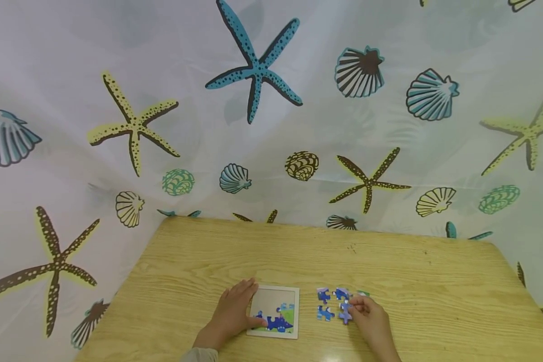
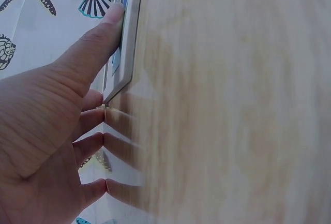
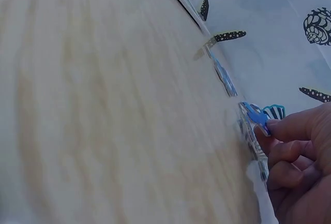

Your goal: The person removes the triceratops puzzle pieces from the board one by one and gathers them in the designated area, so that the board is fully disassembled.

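Note:
A small jigsaw tray [image 1: 296,314] with a pale rim lies on the table, its lower part filled with blue and green pieces [image 1: 278,322]. My left hand [image 1: 233,312] is spread along its left side. The thumb rests over the tray's near left part, and in the left wrist view the other fingertips [image 2: 97,140] touch the tabletop. To the right of the tray, my right hand [image 1: 372,317] pinches a blue-purple jigsaw piece [image 3: 257,116] between thumb and finger, tilted up in the right wrist view. Several loose jigsaw pieces [image 1: 325,313] lie close by.
The wooden table [image 1: 185,271] reaches back to a hanging cloth [image 1: 280,136] printed with starfish and shells. A green-edged jigsaw piece [image 1: 363,292] lies just behind the right hand, partly covered by it.

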Demonstrator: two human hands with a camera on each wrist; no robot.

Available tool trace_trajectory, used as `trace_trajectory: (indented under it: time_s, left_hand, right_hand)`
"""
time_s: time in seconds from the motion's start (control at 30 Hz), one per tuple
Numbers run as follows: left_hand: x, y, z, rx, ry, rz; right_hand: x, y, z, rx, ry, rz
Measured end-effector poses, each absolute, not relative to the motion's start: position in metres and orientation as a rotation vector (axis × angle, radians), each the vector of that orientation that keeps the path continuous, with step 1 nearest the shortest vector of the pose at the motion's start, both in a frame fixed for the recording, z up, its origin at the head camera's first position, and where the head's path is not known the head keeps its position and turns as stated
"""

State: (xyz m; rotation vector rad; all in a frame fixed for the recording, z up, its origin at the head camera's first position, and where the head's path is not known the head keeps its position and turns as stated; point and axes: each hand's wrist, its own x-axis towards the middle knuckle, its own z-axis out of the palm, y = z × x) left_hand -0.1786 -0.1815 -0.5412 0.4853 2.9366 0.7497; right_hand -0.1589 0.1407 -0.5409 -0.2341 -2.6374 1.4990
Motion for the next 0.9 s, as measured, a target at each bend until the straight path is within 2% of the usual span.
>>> trace_trajectory:
  time_s: [0.47, 0.9]
  left_hand:
    - [-0.1776, -0.1822, -0.5391, 0.48, 2.916, 0.774]
    - [-0.1768, -0.1822, -0.537, 0.472, 2.904, 0.789]
  right_hand:
    - [-0.1618, 0.1411, -0.5495, -0.181, -2.645, 1.43]
    - [-0.1616, 0.1417, -0.5494, -0.258, -2.635, 1.449]
